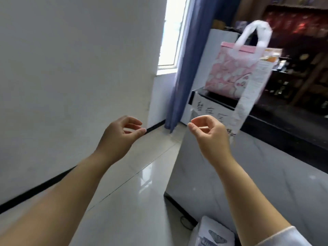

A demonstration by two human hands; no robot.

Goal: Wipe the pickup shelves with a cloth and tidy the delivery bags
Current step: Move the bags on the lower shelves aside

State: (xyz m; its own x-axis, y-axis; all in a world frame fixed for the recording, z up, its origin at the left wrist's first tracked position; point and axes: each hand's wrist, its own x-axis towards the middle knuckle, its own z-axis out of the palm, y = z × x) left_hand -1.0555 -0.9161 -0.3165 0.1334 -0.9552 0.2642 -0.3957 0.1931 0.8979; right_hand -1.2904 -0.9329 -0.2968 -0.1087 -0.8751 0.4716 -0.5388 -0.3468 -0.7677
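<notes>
The white wall (71, 68) fills the left. The tiled floor (133, 183) runs from near to far along it. On the right stands the dark pickup shelf (284, 125), its top running from the far centre toward the near right.

A blue curtain (184, 68) hangs at far centre, beside the window.

The pink delivery bag (230, 73) stands upright on the far end of the shelf top. Its white handles (248, 32) stand up, probably so it can be lifted easily. A long receipt strip (248, 96) hangs from the bag over the shelf edge, where it can be read from the front.

A handwritten label (207, 109) is fixed to the shelf front below the bag, probably to mark the zone.

A white bag (213, 233) lies on the floor at near right.

The left hand (122, 134) and right hand (209, 134) are raised side by side, near the shelf end but apart from the bag.

- Left hand: fingers loosely curled, holding nothing visible.
- Right hand: thumb and forefinger tips are close together. Whether they pinch anything cannot be told.

No cloth is in view. Wiping appears not yet begun.
</notes>
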